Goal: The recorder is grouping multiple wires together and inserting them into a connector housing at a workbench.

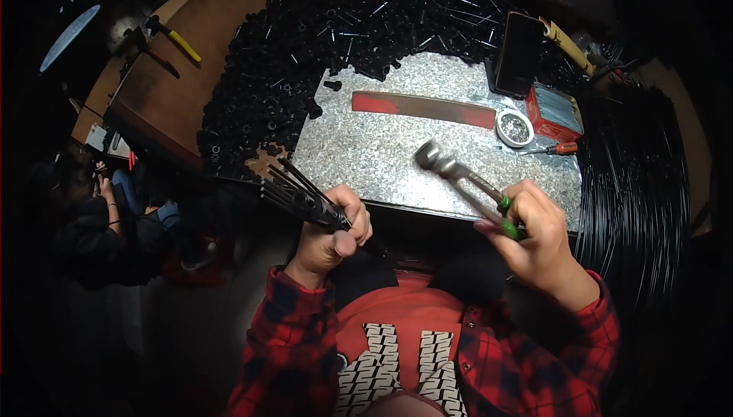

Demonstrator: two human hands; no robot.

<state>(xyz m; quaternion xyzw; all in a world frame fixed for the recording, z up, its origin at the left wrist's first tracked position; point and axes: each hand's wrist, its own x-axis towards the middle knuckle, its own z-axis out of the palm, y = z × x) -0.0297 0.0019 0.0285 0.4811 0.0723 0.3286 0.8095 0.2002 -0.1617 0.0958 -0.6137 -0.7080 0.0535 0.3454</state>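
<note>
My left hand [336,230] is closed around a black umbrella frame [299,202], a bundle of thin dark ribs that fans out toward the upper left. My right hand [537,235] grips a pair of metal pliers [458,176] by handles with green ends. The head of the pliers points to the upper left, over the front of the speckled worktop [343,159], apart from the umbrella frame. Beyond both hands, a flat reddish-brown strip [424,109] lies on the worktop.
A large heap of black plastic parts [305,43] covers the back and left. To the right are a white cup of small metal bits [515,128], a red box [553,114], a screwdriver [561,148], an upright phone [519,54] and long black rods [634,180]. Another person [107,211] sits far left.
</note>
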